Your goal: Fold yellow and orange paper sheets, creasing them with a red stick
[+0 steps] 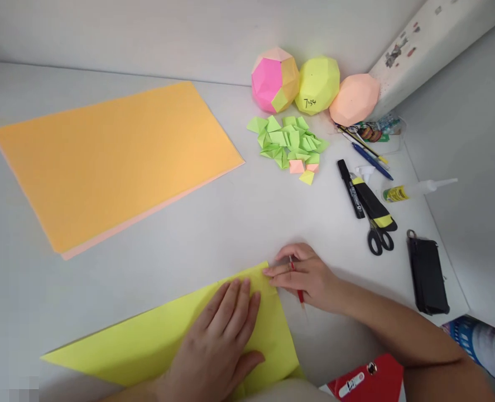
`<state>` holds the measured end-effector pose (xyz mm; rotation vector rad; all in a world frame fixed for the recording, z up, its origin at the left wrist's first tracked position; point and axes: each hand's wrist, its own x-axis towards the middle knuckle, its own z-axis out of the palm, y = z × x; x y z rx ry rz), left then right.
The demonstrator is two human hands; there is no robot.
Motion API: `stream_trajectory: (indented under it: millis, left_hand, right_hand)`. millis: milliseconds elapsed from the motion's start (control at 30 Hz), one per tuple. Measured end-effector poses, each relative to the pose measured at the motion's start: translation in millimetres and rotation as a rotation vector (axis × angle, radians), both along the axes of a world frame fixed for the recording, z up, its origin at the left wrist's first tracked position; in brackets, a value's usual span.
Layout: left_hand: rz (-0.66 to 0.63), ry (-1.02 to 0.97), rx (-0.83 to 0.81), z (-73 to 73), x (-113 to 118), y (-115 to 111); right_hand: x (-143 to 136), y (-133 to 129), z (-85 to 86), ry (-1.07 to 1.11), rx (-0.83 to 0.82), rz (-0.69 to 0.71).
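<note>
A large folded sheet of yellow paper (142, 329) lies at the table's near edge. My left hand (220, 340) rests flat on it, fingers stretched out and thumb apart. At the sheet's upper right corner, my right hand (308, 277) touches the edge with its fingertips. A slim red pencil (300, 296) is held between the fingers of that hand, its lower end sticking out below. Part of the sheet is hidden under my left hand and forearm.
Stacked orange paper (117, 167) lies to the left. Paper polyhedra (317, 84) stand at the back beside small folded green pieces (289, 139). On the right are a black marker (350, 188), scissors (380, 234), a glue bottle (406, 191), a blue pen (371, 161) and a black pouch (428, 276).
</note>
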<state>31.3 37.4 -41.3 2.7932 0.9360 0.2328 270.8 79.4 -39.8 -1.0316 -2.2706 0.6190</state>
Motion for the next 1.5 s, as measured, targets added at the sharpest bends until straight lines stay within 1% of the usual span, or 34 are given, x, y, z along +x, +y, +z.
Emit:
stream_trajectory:
  millis: [100,233,367,567,700,833,933,1067,1300,1500]
  left_hand:
    - [-0.026,0.009,0.015,0.3,-1,3]
    - [-0.041,-0.006,0.073,-3.2,-1,4]
    - [-0.013,-0.004,0.053,-7.2,-1,2]
    - [-0.04,0.03,0.058,-7.1,-1,0]
    - [-0.046,-0.016,0.053,-8.0,-2,-1]
    - [-0.069,-0.045,0.037,-10.8,-2,-1]
    - [-0.074,-0.034,0.042,-11.3,-2,-1]
    - [-0.08,-0.006,0.056,-8.9,-2,-1]
    - [-0.074,0.003,0.058,-6.1,-5,-2]
    - [-0.082,0.016,0.063,-5.6,-4,-1]
  right_hand:
    - [0,1,-4.0,0.066,-0.038,-0.026]
    - [0,-2,-5.7,0.048,-0.043,-0.015]
    - [0,-3,-7.1,0.061,-0.041,-0.011]
    - [0,-4,-9.3,0.06,-0.046,-0.021]
    - [0,-4,-12.5,0.069,-0.039,-0.022]
    - [1,-4,-16.8,0.052,0.009,-0.015]
    - [0,-4,-15.1,0.053,0.004,-0.022]
    - [-1,-4,-8.6,0.033,-0.017,-0.029]
    - [-1,-8,-6.3,-0.075,0.07,-0.027]
    - [0,-10,-3.6,-0.144,0.087,-0.007]
